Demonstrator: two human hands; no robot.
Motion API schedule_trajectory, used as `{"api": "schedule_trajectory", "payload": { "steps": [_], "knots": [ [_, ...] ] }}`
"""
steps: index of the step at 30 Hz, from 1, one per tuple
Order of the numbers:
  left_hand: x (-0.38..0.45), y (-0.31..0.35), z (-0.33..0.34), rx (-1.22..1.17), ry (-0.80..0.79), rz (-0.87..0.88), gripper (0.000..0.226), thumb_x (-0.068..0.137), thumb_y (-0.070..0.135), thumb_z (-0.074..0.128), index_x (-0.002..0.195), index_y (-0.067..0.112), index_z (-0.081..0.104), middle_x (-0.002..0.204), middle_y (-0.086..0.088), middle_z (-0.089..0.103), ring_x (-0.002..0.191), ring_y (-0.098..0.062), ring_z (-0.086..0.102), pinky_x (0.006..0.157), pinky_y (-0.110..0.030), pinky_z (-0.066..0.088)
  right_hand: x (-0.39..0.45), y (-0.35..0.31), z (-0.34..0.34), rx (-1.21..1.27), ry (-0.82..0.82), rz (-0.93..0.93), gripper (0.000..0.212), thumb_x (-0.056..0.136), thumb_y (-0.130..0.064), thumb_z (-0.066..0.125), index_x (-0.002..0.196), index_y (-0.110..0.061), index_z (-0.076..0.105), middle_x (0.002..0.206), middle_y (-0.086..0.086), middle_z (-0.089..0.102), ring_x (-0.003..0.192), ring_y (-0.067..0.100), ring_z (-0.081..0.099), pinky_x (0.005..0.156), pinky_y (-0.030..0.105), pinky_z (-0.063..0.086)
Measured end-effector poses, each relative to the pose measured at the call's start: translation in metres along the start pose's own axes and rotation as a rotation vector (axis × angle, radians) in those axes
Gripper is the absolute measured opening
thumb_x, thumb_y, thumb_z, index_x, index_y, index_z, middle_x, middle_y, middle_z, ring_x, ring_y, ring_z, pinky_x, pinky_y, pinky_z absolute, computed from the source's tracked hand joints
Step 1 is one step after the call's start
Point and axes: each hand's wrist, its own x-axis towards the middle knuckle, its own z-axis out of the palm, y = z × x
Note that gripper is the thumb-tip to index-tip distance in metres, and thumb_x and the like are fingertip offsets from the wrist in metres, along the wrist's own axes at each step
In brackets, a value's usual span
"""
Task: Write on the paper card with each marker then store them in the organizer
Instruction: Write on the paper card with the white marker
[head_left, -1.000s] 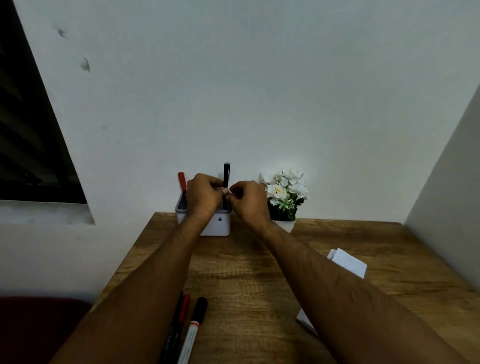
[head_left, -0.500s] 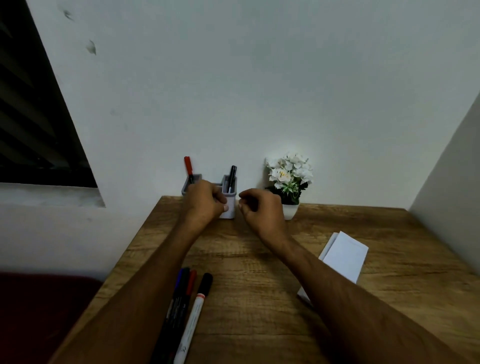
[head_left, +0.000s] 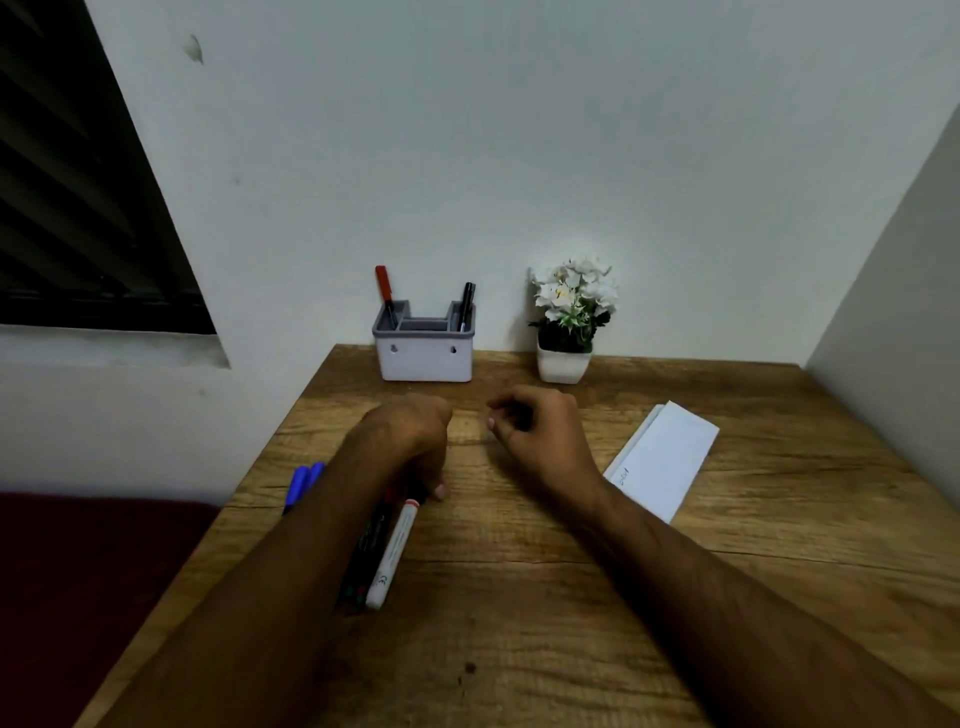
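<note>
**Left hand lowers onto the markers at the table's left edge**

Head view: The organizer (head_left: 423, 349) stands at the far edge of the table (head_left: 519, 597), against the wall. It already holds a red marker (head_left: 383, 292) in its left compartment and a black marker (head_left: 466, 305) in its right one, both nearly upright. A potted plant (head_left: 569, 322) sits just to its right.

The left hand (head_left: 413, 441) is over the caps of a small cluster of markers near the left edge. Its fingers curl downward, thumb tip beside the white-barrelled marker (head_left: 392, 551); whether it grips one yet I cannot tell. The cluster's long axis runs from near to far, caps pointing away from the person. Two blue marker tips (head_left: 304, 480) show left of the forearm.

The right hand (head_left: 540, 436) hovers above the table's middle, fingers loosely curled, holding nothing. The paper card (head_left: 662, 462) lies to its right, some writing at its near end.

The markers lie directly beneath the left hand, so it looks best placed to lift the next one.
</note>
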Motion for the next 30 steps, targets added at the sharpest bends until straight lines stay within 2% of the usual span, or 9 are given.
{"api": "schedule_trajectory", "payload": {
  "steps": [4, 8, 10, 14, 17, 22, 26, 28, 30],
  "knots": [
    [-0.001, 0.003, 0.006, -0.062, 0.028, -0.009, 0.049, 0.064, 0.023, 0.09, 0.106, 0.02, 0.065, 0.11, 0.0, 0.062, 0.1, -0.018, 0.059, 0.089, -0.037, 0.055, -0.009, -0.003, -0.005, 0.013, -0.006, 0.041, 0.022, 0.09, -0.012, 0.079, 0.112, -0.015, 0.079, 0.097, -0.005, 0.078, 0.089, 0.001, 0.07, 0.081, 0.017, 0.058],
    [0.003, 0.003, 0.003, -0.299, 0.05, 0.017, 0.03, 0.067, 0.02, 0.089, 0.092, 0.021, 0.074, 0.091, 0.004, 0.07, 0.082, -0.01, 0.066, 0.068, -0.025, 0.055, -0.017, -0.002, -0.006, 0.042, -0.052, 0.09, 0.02, 0.092, -0.013, 0.077, 0.11, -0.017, 0.079, 0.094, -0.009, 0.077, 0.086, 0.0, 0.07, 0.078, 0.016, 0.057],
    [0.007, 0.005, 0.002, -0.475, 0.062, 0.038, 0.023, 0.069, 0.014, 0.087, 0.089, 0.019, 0.076, 0.089, 0.002, 0.073, 0.082, -0.011, 0.069, 0.072, -0.027, 0.06, -0.02, -0.001, -0.007, 0.055, -0.097, 0.132, 0.015, 0.092, -0.017, 0.077, 0.107, -0.018, 0.08, 0.092, -0.012, 0.076, 0.085, 0.0, 0.069, 0.074, 0.015, 0.055],
    [0.014, 0.013, 0.001, -0.795, 0.135, 0.079, 0.016, 0.076, 0.007, 0.082, 0.089, 0.012, 0.076, 0.092, -0.004, 0.074, 0.087, -0.015, 0.07, 0.079, -0.031, 0.061, -0.027, -0.003, -0.016, 0.152, -0.155, 0.227, 0.017, 0.096, -0.031, 0.073, 0.099, -0.017, 0.081, 0.082, -0.004, 0.078, 0.079, 0.012, 0.074, 0.074, 0.031, 0.062],
    [0.015, 0.02, 0.0, -1.032, 0.19, 0.1, 0.016, 0.079, -0.002, 0.077, 0.093, 0.005, 0.075, 0.096, -0.013, 0.074, 0.087, -0.019, 0.071, 0.077, -0.031, 0.061, -0.03, -0.003, -0.024, 0.206, -0.159, 0.258, 0.02, 0.097, -0.033, 0.072, 0.098, -0.015, 0.082, 0.083, -0.001, 0.078, 0.08, 0.016, 0.074, 0.075, 0.032, 0.06],
    [0.015, 0.04, 0.003, -1.473, 0.26, 0.124, 0.025, 0.086, -0.016, 0.061, 0.109, -0.009, 0.068, 0.106, -0.023, 0.07, 0.083, -0.016, 0.068, 0.057, -0.017, 0.057, -0.029, 0.005, -0.031, 0.356, -0.158, 0.353, 0.025, 0.097, -0.029, 0.073, 0.081, -0.012, 0.08, 0.071, 0.007, 0.075, 0.061, 0.018, 0.069, 0.065, 0.036, 0.055],
    [0.024, 0.057, 0.008, -1.752, 0.094, -0.057, 0.016, 0.093, 0.0, 0.06, 0.108, -0.005, 0.064, 0.103, -0.022, 0.071, 0.086, -0.029, 0.07, 0.077, -0.043, 0.059, -0.023, 0.006, -0.038, 0.26, -0.054, 0.351, 0.029, 0.097, -0.03, 0.073, 0.072, -0.017, 0.078, 0.068, 0.005, 0.075, 0.056, 0.009, 0.064, 0.061, 0.03, 0.05],
    [0.025, 0.065, 0.012, -1.78, -0.054, -0.067, 0.016, 0.099, 0.012, 0.054, 0.102, 0.0, 0.064, 0.095, -0.018, 0.073, 0.086, -0.028, 0.07, 0.081, -0.045, 0.056, -0.022, 0.005, -0.039, 0.234, -0.043, 0.33, 0.032, 0.099, -0.03, 0.07, 0.075, -0.011, 0.079, 0.069, 0.007, 0.076, 0.056, 0.009, 0.065, 0.06, 0.029, 0.051],
    [0.028, 0.073, 0.014, -1.893, -0.086, -0.064, 0.022, 0.103, 0.013, 0.045, 0.094, 0.001, 0.062, 0.084, -0.014, 0.071, 0.08, -0.026, 0.067, 0.074, -0.04, 0.054, -0.023, 0.004, -0.04, 0.218, -0.051, 0.327, 0.036, 0.102, -0.031, 0.066, 0.077, -0.008, 0.079, 0.068, 0.007, 0.075, 0.056, 0.007, 0.064, 0.059, 0.027, 0.05]
  ]
}}
